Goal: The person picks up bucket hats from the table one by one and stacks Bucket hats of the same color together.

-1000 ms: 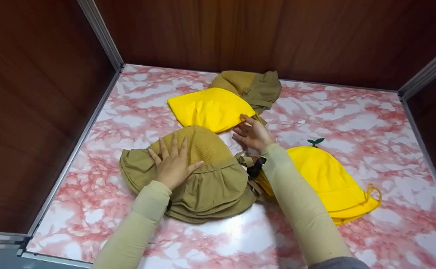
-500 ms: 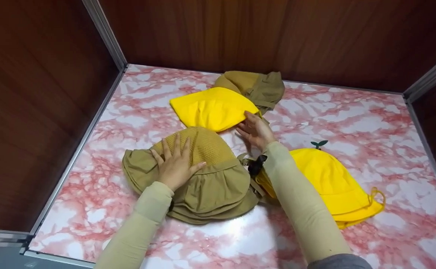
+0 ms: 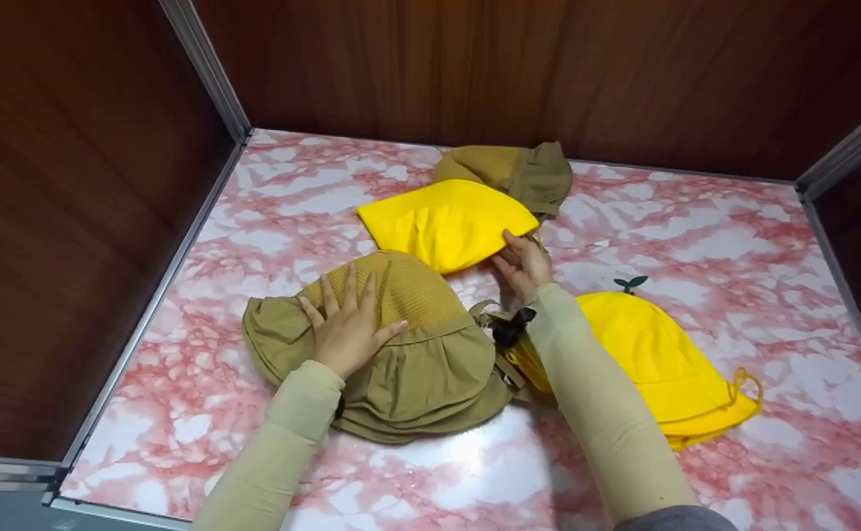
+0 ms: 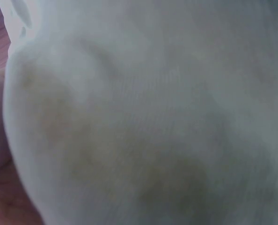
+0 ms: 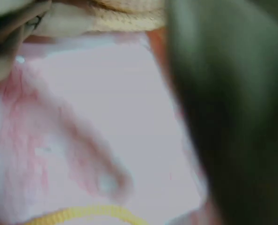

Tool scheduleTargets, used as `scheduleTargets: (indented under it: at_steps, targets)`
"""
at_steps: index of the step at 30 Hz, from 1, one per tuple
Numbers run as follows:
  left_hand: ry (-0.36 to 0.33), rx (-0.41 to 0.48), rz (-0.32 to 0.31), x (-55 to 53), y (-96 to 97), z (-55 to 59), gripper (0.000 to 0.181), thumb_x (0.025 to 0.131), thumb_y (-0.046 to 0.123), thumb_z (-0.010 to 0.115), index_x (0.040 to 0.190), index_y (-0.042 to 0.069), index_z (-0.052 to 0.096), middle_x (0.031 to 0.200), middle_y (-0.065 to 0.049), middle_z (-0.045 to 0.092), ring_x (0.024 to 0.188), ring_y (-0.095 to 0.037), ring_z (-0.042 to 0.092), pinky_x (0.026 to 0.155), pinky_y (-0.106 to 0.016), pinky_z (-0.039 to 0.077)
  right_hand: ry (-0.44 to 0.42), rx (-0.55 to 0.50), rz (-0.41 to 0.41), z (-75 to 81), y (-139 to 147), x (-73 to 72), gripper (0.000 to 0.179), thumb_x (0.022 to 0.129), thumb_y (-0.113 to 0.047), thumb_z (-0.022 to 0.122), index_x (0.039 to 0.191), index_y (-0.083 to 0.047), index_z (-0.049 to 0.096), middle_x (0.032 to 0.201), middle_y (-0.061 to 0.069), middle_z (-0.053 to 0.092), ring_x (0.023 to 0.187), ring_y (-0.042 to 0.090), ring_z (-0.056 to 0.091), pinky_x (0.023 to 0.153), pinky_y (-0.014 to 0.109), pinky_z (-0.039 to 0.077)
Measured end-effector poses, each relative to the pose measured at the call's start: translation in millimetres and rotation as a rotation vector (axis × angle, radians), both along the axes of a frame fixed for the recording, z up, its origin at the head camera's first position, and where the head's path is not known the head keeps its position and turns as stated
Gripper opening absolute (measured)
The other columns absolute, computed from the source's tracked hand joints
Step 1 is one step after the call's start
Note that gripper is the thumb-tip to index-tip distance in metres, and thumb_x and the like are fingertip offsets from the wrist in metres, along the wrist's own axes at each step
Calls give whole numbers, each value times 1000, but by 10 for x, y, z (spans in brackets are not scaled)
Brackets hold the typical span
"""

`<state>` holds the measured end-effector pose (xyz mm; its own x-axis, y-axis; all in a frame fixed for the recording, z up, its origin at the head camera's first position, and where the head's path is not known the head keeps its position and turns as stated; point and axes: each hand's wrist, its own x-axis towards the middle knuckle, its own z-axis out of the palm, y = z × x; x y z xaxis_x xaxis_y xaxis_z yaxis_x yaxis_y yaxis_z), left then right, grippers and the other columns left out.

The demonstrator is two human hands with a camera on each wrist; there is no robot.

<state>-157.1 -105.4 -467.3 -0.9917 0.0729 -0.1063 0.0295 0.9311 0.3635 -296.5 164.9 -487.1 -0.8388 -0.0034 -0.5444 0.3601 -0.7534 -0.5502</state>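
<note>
My left hand [image 3: 347, 330] rests with fingers spread on a khaki sun hat [image 3: 430, 376] with a mesh crown and ruffled brim. Just beyond it lies a yellow hat [image 3: 448, 225], folded flat. With thumb and fingers my right hand [image 3: 526, 264] pinches this yellow hat at its right corner. A second khaki hat [image 3: 541, 177] lies behind, partly covered by the yellow one. Pale blurred cloth [image 4: 143, 117] fills most of the left wrist view. In the right wrist view, a dark blurred shape hides the right side.
Under the right forearm lies another yellow hat [image 3: 644, 354], with a green sprout on top and a cord loop at its brim. A black cord toggle [image 3: 513, 327] sits beside the front khaki hat. Brown panels [image 3: 474, 74] wall the marbled table [image 3: 179, 413].
The right hand has drawn the pinched yellow hat to the right and slightly nearer. The khaki hat behind has shifted a little right. The left hand stays on the front khaki hat.
</note>
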Motion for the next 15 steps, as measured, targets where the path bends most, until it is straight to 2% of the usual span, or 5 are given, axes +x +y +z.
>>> scheduleTargets:
  at_steps: [5,7,9,12,15]
  targets:
    - [9,5,-2,-3,17,-3,92,90,68,52,160,21,14,167,-13,-3,147,-53,-13,107,-78,-15,24,-193,22,50,129,-2,24,100,-1,42,124,-4,43,111,7,53,104,20,53,95,35,47]
    - [9,1,-1,-7,21,-1,92,90,68,51,160,21,14,167,-13,-3,147,-53,-12,107,-78,-15,71,-210,77,101,174,13,21,102,-3,36,122,-5,39,115,7,49,106,19,50,92,35,47]
    - [8,2,0,-10,20,3,92,90,69,51,160,22,14,167,-13,-3,147,-53,-12,107,-78,-15,60,-262,177,179,210,64,26,103,-9,36,128,-7,40,124,7,52,114,22,51,98,40,45]
    - [-3,10,0,-9,4,19,92,90,69,51,160,22,13,167,-13,-3,147,-53,-13,107,-78,-16,158,-230,224,326,259,116,30,104,-10,34,134,-13,36,125,8,52,113,23,53,94,43,49]
    - [-24,39,-10,4,-36,68,91,91,68,51,160,22,13,167,-14,-4,146,-53,-14,107,-77,-17,274,-213,188,501,289,175,40,103,-3,33,139,-22,31,126,7,49,112,22,52,90,42,52]
